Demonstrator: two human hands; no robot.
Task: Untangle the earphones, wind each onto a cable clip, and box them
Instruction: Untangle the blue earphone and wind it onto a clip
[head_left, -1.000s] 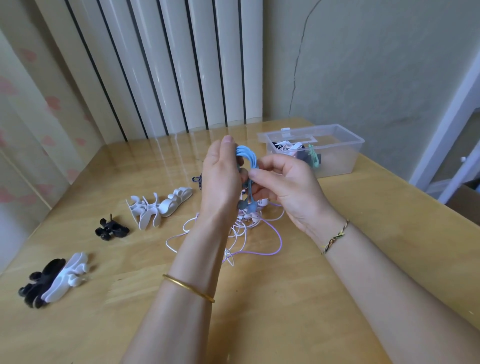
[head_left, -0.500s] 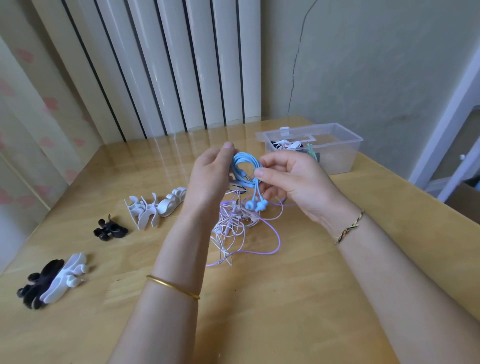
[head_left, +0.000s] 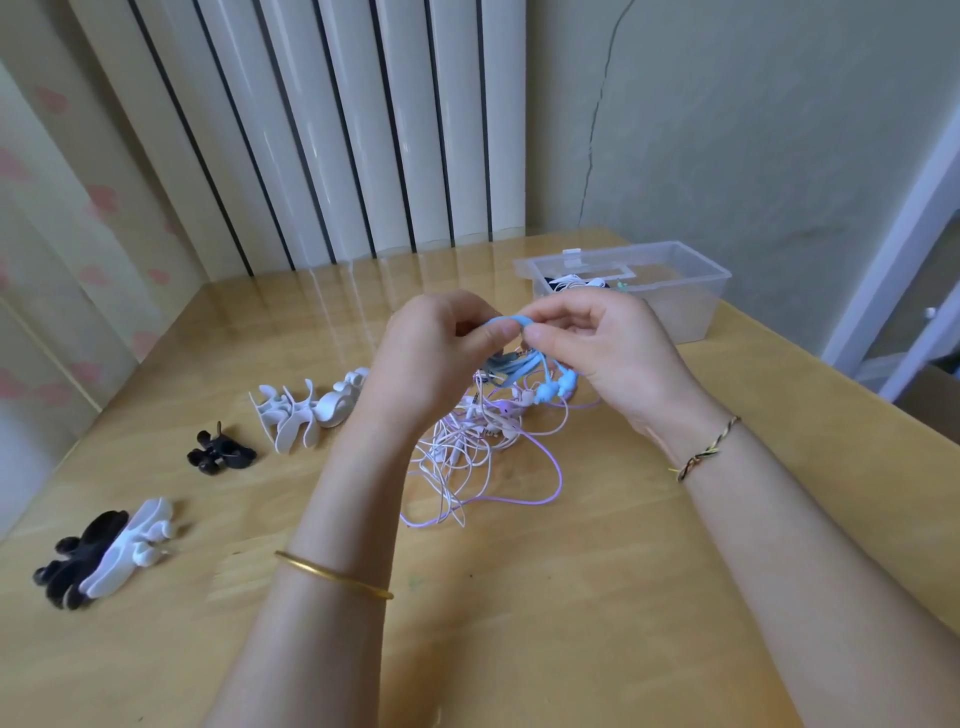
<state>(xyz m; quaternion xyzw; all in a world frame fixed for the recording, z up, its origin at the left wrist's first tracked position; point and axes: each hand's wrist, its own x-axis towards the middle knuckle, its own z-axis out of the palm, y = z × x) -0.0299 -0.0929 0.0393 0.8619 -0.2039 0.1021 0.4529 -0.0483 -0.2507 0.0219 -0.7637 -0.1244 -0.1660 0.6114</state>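
Left of the white-and-purple earphone tangle sit white cable clips, a black clip and a black-and-white pair. The clear box is behind it to the right. Just above it, left hand and right hand both pinch the coiled blue earphones, buds dangling.
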